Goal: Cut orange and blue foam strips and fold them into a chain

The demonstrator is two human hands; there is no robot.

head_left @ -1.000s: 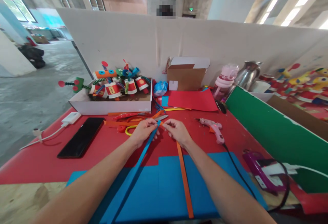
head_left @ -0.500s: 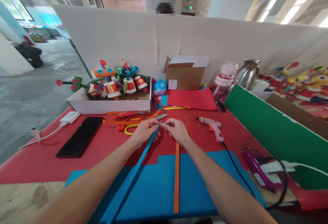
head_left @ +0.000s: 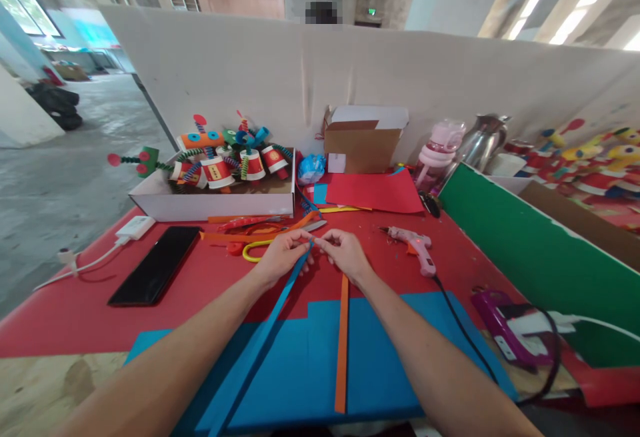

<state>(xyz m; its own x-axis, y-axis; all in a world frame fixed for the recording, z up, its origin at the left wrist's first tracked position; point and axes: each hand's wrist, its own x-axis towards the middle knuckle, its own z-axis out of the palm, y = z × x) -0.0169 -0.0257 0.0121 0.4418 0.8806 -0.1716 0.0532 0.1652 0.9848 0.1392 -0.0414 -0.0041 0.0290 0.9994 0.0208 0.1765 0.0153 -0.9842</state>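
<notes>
My left hand [head_left: 287,254] is closed in a pinch on the top end of a long blue paper strip [head_left: 276,317], which runs down toward me. My right hand [head_left: 345,254] is also pinched, its fingertips meeting the left ones at that end. From under the right hand an orange paper strip [head_left: 342,350] hangs down over blue paper sheets [head_left: 380,350]. The fingers mostly cover the spot where the two strips come together. Just behind my left hand lie scissors with a yellow handle [head_left: 253,250].
A pink glue gun [head_left: 413,245] lies on the right, its cord running to a purple power strip [head_left: 513,334]. At left are a black phone [head_left: 155,267] and a white charger [head_left: 135,228]. Behind stands a white box [head_left: 215,207] of paper-cup figures. A green panel [head_left: 530,244] borders the right.
The lower end of the orange strip has swung slightly left. Both hands stay almost in place, still pinched together at the fingertips.
</notes>
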